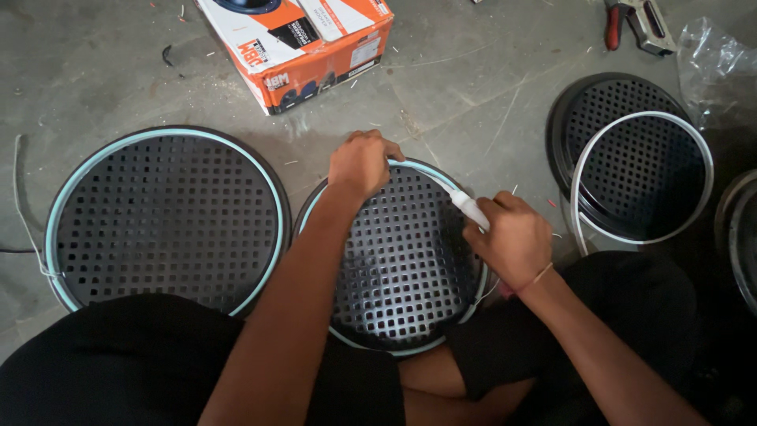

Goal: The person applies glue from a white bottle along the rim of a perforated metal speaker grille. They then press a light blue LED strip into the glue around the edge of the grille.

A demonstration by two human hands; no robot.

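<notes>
The left hand presses closed on the far rim of the middle grille. The right hand grips a white tube at its right edge. Grilles flank closely; bare floor lies beyond.

The grille at the far right was cut off by the edge; the left hand hid its fingers behind the middle grille's rim.

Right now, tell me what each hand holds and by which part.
The right hand grips a white tube near its lower end. The left hand presses the middle grille at its top rim, fingers curled over it.
</notes>
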